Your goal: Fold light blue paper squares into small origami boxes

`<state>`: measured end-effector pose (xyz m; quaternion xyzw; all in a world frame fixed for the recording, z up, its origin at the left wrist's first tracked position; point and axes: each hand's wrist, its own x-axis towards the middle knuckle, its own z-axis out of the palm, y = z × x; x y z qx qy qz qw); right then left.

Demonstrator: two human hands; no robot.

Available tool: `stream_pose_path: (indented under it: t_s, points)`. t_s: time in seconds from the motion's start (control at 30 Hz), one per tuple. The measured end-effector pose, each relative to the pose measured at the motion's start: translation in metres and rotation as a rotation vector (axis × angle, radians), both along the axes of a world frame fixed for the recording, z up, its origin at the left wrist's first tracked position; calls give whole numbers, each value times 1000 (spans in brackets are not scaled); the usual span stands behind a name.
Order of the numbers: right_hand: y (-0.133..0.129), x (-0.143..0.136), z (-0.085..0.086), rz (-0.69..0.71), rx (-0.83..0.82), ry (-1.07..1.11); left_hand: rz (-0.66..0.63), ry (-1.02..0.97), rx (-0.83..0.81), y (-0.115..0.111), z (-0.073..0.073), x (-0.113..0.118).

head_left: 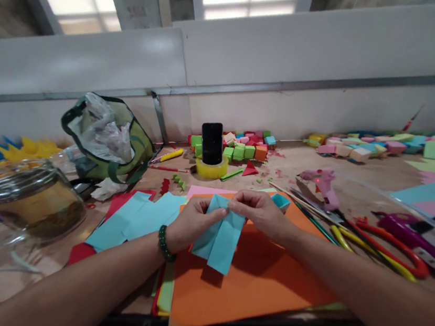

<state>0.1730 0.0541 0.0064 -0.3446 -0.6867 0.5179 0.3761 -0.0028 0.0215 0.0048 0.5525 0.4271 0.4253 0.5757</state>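
Observation:
Between my two hands is a folded piece of light blue paper [226, 241], held above a stack topped by orange paper [265, 290]. My left hand [192, 223], with a green bead bracelet at its wrist, grips the left side, thumb on top. At the upper right edge, my right hand [261, 213] pinches the same paper with thumb and fingertips. A small blue folded paper piece [280, 202] lies just behind my right hand. More light blue sheets [141, 217] lie left of the stack, over red paper.
A phone [212, 144] stands in a yellow tape roll [211, 168], before colourful paper blocks [238, 152]. On the right are a pink glue gun [325, 187] and red-handled scissors [401, 249]. A glass jar [34, 204] and a green bag [140, 145] stand left.

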Motion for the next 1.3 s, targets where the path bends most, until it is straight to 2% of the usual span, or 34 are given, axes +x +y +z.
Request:
stream_pose_path:
  t_s: [0.2, 0.3, 0.5, 0.7, 1.03, 1.3]
  points:
    - [-1, -1, -1, -30, -85, 65, -10, 74, 77, -5, 3, 2]
    - [-1, -1, -2, -40, -107, 84, -31, 73, 60, -6, 3, 2]
    - [-2, 0, -1, -96, -26, 78, -18, -54, 40, -3, -2, 2]
    - [-5, 1, 1, -142, 72, 48, -62, -144, -42, -4, -5, 3]
    - [-1, 2, -7, -109, 138, 20, -27, -64, -9, -5, 0, 3]
    - [-1, 0, -6, -142, 161, 25, -28, -76, 8, -3, -4, 3]
